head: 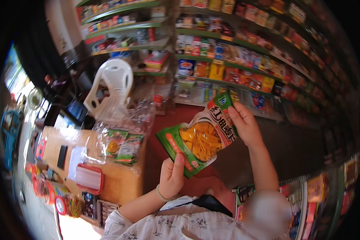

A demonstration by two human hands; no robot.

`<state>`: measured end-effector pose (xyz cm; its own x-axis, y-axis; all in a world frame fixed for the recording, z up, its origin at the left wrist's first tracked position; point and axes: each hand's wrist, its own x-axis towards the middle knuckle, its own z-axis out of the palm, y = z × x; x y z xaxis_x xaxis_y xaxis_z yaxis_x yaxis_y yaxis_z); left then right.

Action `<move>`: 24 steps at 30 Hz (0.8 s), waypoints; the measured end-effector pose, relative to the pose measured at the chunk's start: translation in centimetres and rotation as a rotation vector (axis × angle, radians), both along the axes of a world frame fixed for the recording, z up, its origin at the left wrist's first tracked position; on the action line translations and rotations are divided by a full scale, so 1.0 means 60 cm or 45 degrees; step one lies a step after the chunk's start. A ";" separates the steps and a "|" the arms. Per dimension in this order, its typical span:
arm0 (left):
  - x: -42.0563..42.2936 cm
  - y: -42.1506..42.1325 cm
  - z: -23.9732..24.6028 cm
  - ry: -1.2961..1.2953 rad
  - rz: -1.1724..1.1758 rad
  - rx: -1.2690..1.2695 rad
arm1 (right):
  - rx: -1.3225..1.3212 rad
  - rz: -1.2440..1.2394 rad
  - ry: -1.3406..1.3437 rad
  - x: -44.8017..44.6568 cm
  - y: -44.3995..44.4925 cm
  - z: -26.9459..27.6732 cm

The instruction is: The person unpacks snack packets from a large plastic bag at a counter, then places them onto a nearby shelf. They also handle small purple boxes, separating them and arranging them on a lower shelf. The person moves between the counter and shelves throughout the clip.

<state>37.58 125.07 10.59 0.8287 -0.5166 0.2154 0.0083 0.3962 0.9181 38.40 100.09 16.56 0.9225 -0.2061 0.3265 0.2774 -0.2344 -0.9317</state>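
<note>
A green, white and red snack packet [201, 135] with a picture of yellow food pieces is held up in front of me, tilted, its printed side facing the camera. My left hand [172, 176] pinches its lower green edge, thumb on the front. At the upper right edge, near the top corner, my right hand [243, 121] grips it with the thumb on the front. Similar packets [129, 147] lie in a clear plastic bag [96, 144] on the wooden table [124, 180] to the left.
A white plastic chair [115, 78] stands behind the table. On the table are a red tray [90, 179], a dark oblong object [62, 156] and plastic jars [67, 206]. Shelves of packaged goods [217, 70] line the far side and right; another rack [316, 192] stands at lower right.
</note>
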 end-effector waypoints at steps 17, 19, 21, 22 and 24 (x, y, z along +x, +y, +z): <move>-0.457 -0.199 -0.047 -0.347 -1.214 0.020 | -0.947 -1.043 0.132 -0.818 0.065 0.063; -0.542 -0.208 -0.049 -0.346 -1.323 -0.003 | -0.962 -1.351 0.116 -0.918 0.104 0.056; -0.627 -0.226 -0.043 -0.444 -1.345 -0.025 | -0.975 -1.774 0.111 -1.017 0.154 0.055; -0.672 -0.242 -0.036 -0.427 -1.346 -0.071 | -0.879 -1.945 0.110 -1.065 0.180 0.057; -0.760 -0.276 -0.013 -0.422 -1.362 -0.248 | -0.651 -2.243 0.104 -1.145 0.229 0.062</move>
